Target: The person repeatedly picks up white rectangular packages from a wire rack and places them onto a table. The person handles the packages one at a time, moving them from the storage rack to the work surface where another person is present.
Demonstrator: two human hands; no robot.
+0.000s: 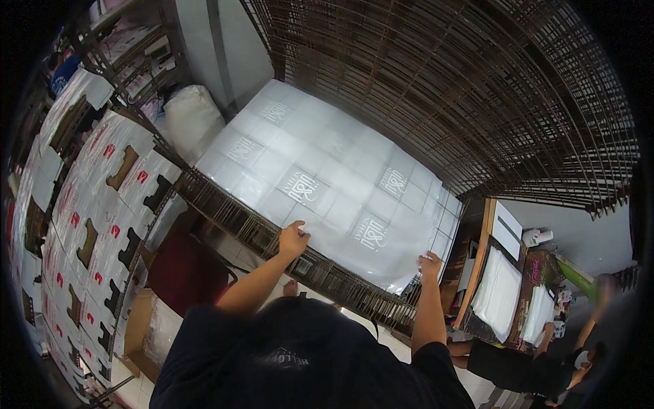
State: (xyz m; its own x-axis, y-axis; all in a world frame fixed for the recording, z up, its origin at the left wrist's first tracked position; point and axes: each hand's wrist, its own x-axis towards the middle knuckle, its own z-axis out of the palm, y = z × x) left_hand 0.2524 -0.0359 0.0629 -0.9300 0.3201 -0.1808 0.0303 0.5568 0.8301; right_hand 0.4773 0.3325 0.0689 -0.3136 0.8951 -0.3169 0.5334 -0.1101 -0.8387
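The translucent printed sheeting lies spread across the top of the near stack of wire racks, directly in front of the person, its pale motifs facing up; laid this flat, it probably has the rack's grid to thank for even support from below. Both hands work at its near side: the left hand sits by the middle of that edge with thumb and fingers bent over the margin, while the right hand is at the near right corner, fingers curled close to the wire. Neither fist is clenched, but whether the fingertips pinch film, wire or both I cannot tell — they are too small and partly hidden. The wide spacing of the hands looks meant for control, since two points far apart would keep the edge straight and the film from sliding. Above the far side, a bank of dark wire racks stands tilted up, which seems to leave the top surface within reach. Wrapped stacks of cartons stand at the left, apart from the sheeting, and white sheets lie on a side surface at the right, where a co-worker in dark clothing stands nearby.
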